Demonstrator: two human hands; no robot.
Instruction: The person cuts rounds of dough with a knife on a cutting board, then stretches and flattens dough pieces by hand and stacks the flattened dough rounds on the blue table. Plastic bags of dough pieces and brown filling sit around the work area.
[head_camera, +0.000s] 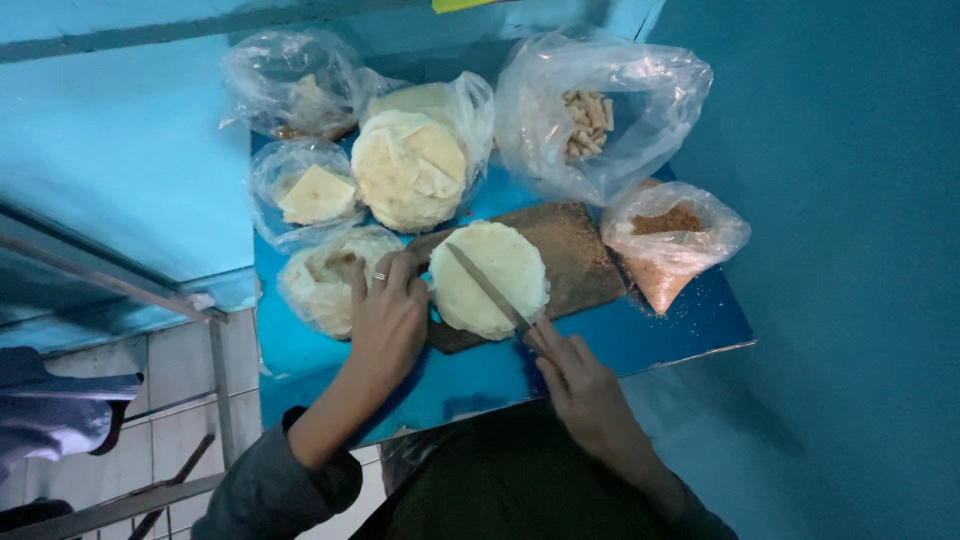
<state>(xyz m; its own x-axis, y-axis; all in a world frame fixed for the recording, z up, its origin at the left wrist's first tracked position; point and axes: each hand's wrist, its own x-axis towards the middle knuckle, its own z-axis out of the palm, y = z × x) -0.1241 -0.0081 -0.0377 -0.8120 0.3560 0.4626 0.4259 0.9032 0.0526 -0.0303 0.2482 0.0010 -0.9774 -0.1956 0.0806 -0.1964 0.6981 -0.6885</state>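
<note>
Nearest you, your right hand is closed around the handle of a knife, whose blade lies slantwise across the top of a round stack of pale flatbreads. That stack sits on a brown wooden cutting board near the front of the blue table. Your left hand, a ring on one finger, rests with fingers loosely spread, flat against the left edge of the stack and touching a clear bag of flatbreads just beside it. Behind the board stands an open plastic bag with a tall pile of round flatbreads. To its left, a smaller clear bag holds cut, wedge-shaped pieces, and behind that another crumpled bag holds something pale that you cannot make out clearly. At the back right, a large clear bag holds short tan sticks. Just right of the board, a small tied bag holds reddish-brown crumbs, with crumbs scattered on the table around it.
</note>
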